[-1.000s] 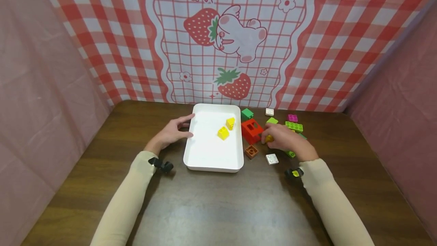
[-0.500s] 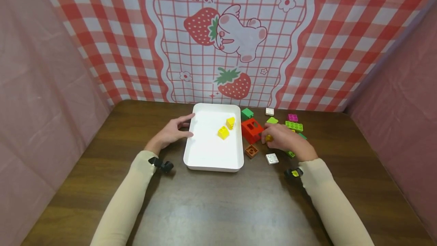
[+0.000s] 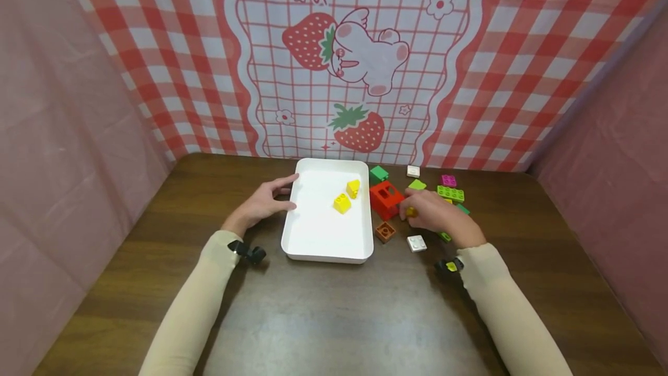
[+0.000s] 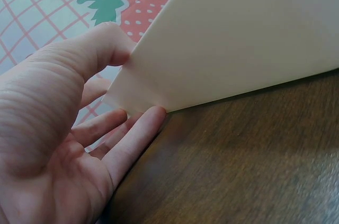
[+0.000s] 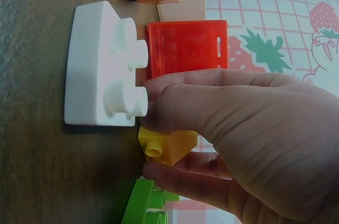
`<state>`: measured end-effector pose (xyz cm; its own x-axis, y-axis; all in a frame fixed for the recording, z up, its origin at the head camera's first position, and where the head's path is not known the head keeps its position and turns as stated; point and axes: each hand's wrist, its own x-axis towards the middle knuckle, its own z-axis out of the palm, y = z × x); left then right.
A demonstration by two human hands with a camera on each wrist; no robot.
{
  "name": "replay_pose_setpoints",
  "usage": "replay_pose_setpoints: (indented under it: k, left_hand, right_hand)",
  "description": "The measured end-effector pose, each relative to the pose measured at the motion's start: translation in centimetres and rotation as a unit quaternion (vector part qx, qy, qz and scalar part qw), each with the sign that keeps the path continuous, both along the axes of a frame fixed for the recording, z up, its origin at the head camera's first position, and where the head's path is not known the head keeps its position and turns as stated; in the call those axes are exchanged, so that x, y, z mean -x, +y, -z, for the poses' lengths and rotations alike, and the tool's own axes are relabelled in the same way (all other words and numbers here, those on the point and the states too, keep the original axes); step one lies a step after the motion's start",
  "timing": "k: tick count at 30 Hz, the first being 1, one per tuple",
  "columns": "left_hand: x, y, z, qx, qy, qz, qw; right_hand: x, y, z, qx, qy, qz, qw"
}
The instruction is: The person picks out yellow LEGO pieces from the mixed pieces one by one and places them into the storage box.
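Almost nothing has changed over the last second on my feed: the head view has drifted by a hair, and both hands and every block I can see lie as they did. I read that as a pause in the work, with the amber block (image 5: 175,144) yet to leave its place outside the tray (image 3: 326,259).

I have the right hand (image 3: 432,212) curled down round that amber block, thumb on one side and fingers on the other, in what I judge to be a pinch. From this angle I can't tell whether the block touches the surface (image 3: 334,324) or is slightly raised. It sits off the tray's right edge, nearer the surface's back edge than its front, between the red block (image 3: 386,199) and the lime block (image 5: 139,203). The white block (image 3: 416,243) lies closer to the front edge.

On the other side, the left hand (image 3: 261,201) is spread, thumb and forefinger against the tray's left wall; I take that as steadying it.

Inside the tray, the studded yellow block (image 3: 341,203) and the sloped yellow block (image 3: 353,189) lie toward the right edge, the sloped one nearer the back right corner.
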<state>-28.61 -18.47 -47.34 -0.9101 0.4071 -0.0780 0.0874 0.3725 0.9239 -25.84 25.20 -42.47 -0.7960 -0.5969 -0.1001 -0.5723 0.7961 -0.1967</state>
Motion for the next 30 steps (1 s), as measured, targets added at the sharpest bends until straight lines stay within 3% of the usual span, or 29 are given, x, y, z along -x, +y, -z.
replay_pose_setpoints:
  k: [16, 23, 30]
  left_hand:
    - [0.0, 0.1, -0.1, 0.000, 0.000, -0.002, 1.0000]
    - [0.0, 0.0, 0.0, 0.007, 0.005, -0.002, 1.0000]
    - [-0.2, 0.0, -0.1, -0.002, 0.000, -0.001, 1.0000]
  right_hand:
    - [-0.1, 0.9, -0.6, 0.024, 0.013, -0.030, 0.9992]
    - [-0.3, 0.7, -1.4, 0.018, -0.003, 0.008, 0.9998]
    - [-0.5, 0.6, -1.5, 0.014, 0.006, 0.020, 0.9997]
